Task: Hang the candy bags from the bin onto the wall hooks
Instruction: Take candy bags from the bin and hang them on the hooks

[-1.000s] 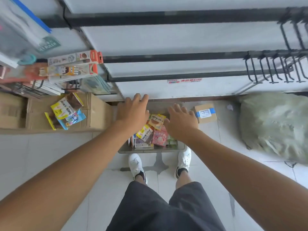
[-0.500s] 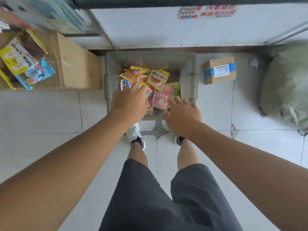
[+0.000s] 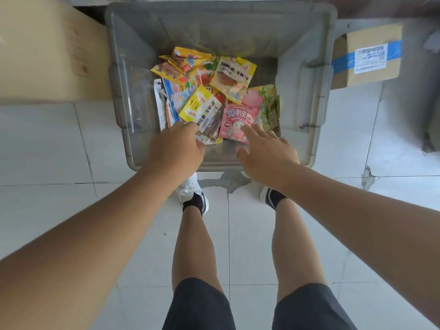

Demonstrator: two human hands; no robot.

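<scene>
Bin [image 3: 123, 91]: clear grey, on the tiled floor [image 3: 59, 144], at the person's feet.
Candy bags [image 3: 214, 91]: heaped at its bottom.
Left hand [image 3: 175, 148]: over the near edge, fingers bent down at the yellow bag's [image 3: 200, 108] lower end; seemingly touching it, but whether the grip holds it I cannot tell.
Right hand [image 3: 269, 153]: grip wide, fingers spread, index tip on the pink bag [image 3: 238, 120].

Bright, even daylight; wide-angle bending and perhaps motion blur toward the edges.

The single head view looks steeply down (from standing height) onto a floor-level bin [image 3: 307, 86].
</scene>
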